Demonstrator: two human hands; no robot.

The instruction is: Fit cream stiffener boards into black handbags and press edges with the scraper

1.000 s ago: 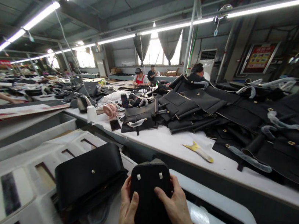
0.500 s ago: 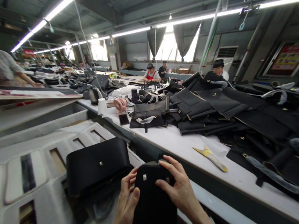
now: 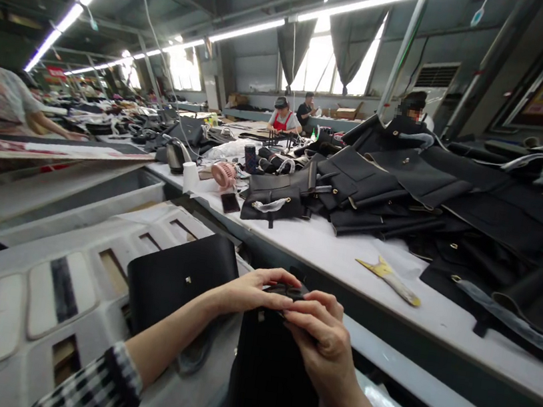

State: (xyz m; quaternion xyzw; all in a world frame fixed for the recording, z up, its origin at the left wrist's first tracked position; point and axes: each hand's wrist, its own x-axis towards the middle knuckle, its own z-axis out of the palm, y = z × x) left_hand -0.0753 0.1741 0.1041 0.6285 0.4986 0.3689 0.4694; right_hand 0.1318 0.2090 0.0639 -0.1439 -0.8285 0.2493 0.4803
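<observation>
Bag [image 3: 271,385], black, extending below left hand [image 3: 250,291] and right hand [image 3: 326,343], both clamped on its upper edge

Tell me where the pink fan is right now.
In the head view, the pink fan is left of centre on the white worktop, just right of the white cylinder and left of the black bag piece.

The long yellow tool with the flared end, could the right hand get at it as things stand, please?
Probably yes: nothing covers the tool on the white tabletop, and the way looks free, though the right hand grips the black leather-look bag.
</observation>
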